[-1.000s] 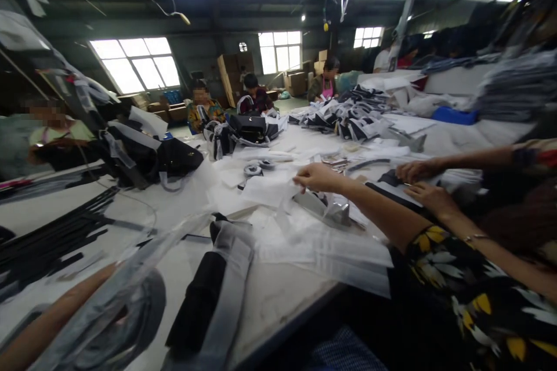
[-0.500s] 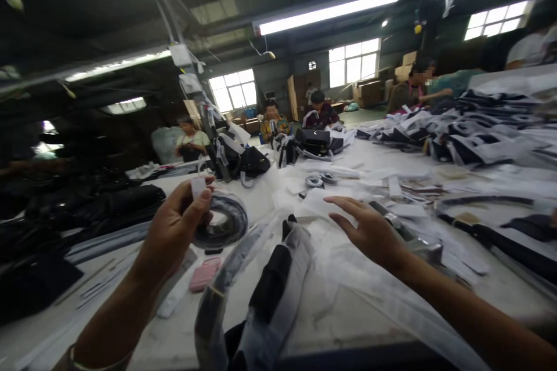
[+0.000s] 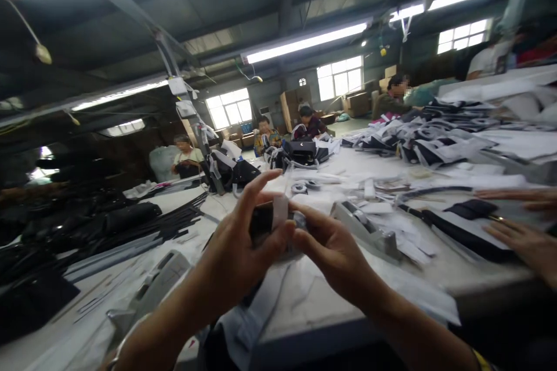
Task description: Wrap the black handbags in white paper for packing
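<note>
My left hand (image 3: pixel 246 232) is closed, pinching a short white strip (image 3: pixel 281 211) between thumb and fingers. Just behind the strip, between my two hands, is a dark piece (image 3: pixel 261 221) that looks wrapped in clear film; my fingers hide most of it. My right hand (image 3: pixel 333 243) meets the left from the other side, its thumb and fingers pinched on the wrapped piece's pale edge. Below my hands, pale film-covered material (image 3: pixel 250 324) hangs over the table's front edge.
Grey tape dispensers stand left (image 3: pixel 167 278) and right (image 3: pixel 387 240) of my hands. At far right, a co-worker's hands (image 3: pixel 517 237) rest by a black strap (image 3: pixel 461 235). Black goods (image 3: pixel 126 217) lie left; wrapped pieces (image 3: pixel 430 139) are heaped at back right.
My hands, apart before, have come together in the middle, the left bringing the white strip. My right hand went from open to pinching. The view has shifted, and a co-worker's hands now show.
</note>
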Motion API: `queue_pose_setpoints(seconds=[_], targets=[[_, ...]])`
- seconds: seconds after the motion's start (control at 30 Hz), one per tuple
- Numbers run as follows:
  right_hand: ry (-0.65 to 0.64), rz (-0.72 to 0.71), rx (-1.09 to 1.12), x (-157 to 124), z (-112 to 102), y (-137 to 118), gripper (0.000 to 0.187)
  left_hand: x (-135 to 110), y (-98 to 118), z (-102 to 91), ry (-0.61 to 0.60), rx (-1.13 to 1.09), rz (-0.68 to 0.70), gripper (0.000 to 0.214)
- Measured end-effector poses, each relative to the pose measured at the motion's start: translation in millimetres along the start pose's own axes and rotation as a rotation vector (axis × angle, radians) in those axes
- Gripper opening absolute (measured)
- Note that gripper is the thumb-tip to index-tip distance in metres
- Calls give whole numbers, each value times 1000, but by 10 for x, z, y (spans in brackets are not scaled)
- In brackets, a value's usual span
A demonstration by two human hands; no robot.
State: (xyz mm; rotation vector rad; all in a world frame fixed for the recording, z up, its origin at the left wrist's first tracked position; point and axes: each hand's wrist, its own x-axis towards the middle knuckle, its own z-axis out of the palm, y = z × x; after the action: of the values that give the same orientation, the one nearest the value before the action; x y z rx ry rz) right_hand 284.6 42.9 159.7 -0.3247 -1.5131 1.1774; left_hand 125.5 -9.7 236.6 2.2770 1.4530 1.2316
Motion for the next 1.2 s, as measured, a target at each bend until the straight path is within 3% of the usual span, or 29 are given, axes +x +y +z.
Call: queue_pose_setpoints(seconds=[0.17, 0.4, 0.53, 0.63, 0.73, 0.83, 0.9, 1.03, 1.2], targets=[[169, 119, 104, -574, -36, 342, 35, -376, -86, 493, 11, -70, -228, 85], [549, 113, -6, -1323, -20, 932, 30, -847, -585, 1294, 79, -232, -427, 82], [625, 184, -92, -1673, -30, 1218, 26, -1128, -762, 1673, -24, -426, -626, 74], [626, 285, -125, -1863, -49, 1283, 26, -1296, -828, 1790, -100, -467, -641, 61], [524, 384, -140, -1970, -144, 1248, 29, -1366, -909, 1754, -87, -191, -499, 45], [307, 472, -136, -1995, -327, 1200, 34, -1406, -1003, 1696, -234, -220, -469, 40], [134, 485, -161, -1981, -456, 1177, 38, -1474, -1044, 1712, -309, -366, -526, 48], [-177, 420, -249, -1979, -579, 1137, 39, -1742, -1050, 1860, -300, -571, -693, 79], [-307, 394, -432, -2247, -503, 1211, 38, -2131, -1036, 2012, -313, -715, -932, 83]])
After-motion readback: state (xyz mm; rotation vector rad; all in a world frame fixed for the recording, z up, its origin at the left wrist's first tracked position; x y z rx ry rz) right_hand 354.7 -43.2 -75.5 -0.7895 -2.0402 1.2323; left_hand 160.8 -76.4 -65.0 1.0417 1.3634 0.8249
